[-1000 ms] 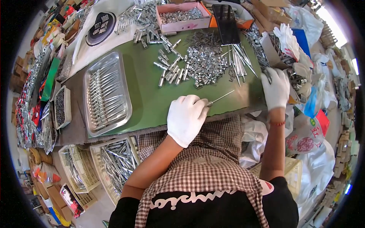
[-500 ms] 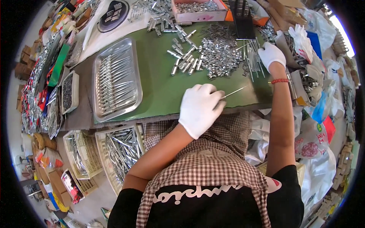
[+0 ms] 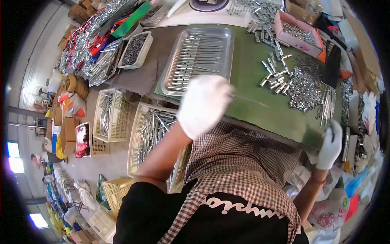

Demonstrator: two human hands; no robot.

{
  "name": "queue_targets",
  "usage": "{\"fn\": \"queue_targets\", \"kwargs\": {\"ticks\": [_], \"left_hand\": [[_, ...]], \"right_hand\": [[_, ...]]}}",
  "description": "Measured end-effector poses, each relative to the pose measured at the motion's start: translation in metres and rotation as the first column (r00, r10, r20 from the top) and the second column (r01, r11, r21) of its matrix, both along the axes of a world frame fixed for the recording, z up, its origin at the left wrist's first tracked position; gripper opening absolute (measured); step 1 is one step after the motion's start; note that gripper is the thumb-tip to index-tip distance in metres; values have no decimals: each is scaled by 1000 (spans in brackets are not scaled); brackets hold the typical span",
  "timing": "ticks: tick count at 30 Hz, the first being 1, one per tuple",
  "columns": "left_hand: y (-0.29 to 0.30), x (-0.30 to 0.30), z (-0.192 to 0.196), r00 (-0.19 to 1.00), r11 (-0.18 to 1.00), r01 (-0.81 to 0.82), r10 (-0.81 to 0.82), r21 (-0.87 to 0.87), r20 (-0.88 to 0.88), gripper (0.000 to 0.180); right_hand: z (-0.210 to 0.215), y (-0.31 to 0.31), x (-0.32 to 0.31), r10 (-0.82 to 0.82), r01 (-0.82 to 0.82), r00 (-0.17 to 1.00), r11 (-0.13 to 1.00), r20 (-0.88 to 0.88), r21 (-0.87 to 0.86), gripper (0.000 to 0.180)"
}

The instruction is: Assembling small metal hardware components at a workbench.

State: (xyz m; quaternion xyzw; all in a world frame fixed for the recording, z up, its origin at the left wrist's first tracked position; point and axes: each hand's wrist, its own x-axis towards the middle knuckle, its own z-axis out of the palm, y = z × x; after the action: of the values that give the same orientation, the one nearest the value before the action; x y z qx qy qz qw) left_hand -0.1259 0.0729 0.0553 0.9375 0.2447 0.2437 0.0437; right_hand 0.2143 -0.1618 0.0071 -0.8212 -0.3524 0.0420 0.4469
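My left hand (image 3: 205,103), white-gloved and smeared by motion, is closed on a thin metal rod (image 3: 254,101) that points right over the green mat. It is at the near right edge of a shallow metal tray (image 3: 228,53). Inside lie rows of shiny metal pieces (image 3: 189,57) with thin rods sticking out to the right. At the far right, my gloved right hand (image 3: 331,144) is beside a bunch of loose thin rods (image 3: 327,103). Its fingers are stretched toward them, with nothing visible between them.
Small metal fittings (image 3: 304,89) and short metal cylinders (image 3: 278,77) lie on the green mat (image 3: 248,81). A pink box (image 3: 300,44) of small parts stands behind. A white container (image 3: 136,51) of dark small parts sits left. Below the table edge, a crate (image 3: 134,142) holds metal tubes.
The head view has turned left, bringing the tray toward the middle. My left hand has moved toward the tray with the rod. My right hand has drawn back nearer from the loose rods.
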Motion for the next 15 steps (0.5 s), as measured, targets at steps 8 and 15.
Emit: {"fn": "queue_targets", "kwargs": {"ticks": [8, 15], "left_hand": [[67, -90, 4, 939, 979, -199, 178, -41, -295, 12], [65, -88, 12, 890, 952, -294, 238, -90, -389, 16]], "right_hand": [[-31, 11, -28, -37, 24, 914, 999, 404, 36, 22], [-31, 7, -31, -65, 58, 917, 998, 393, 31, 21]]}}
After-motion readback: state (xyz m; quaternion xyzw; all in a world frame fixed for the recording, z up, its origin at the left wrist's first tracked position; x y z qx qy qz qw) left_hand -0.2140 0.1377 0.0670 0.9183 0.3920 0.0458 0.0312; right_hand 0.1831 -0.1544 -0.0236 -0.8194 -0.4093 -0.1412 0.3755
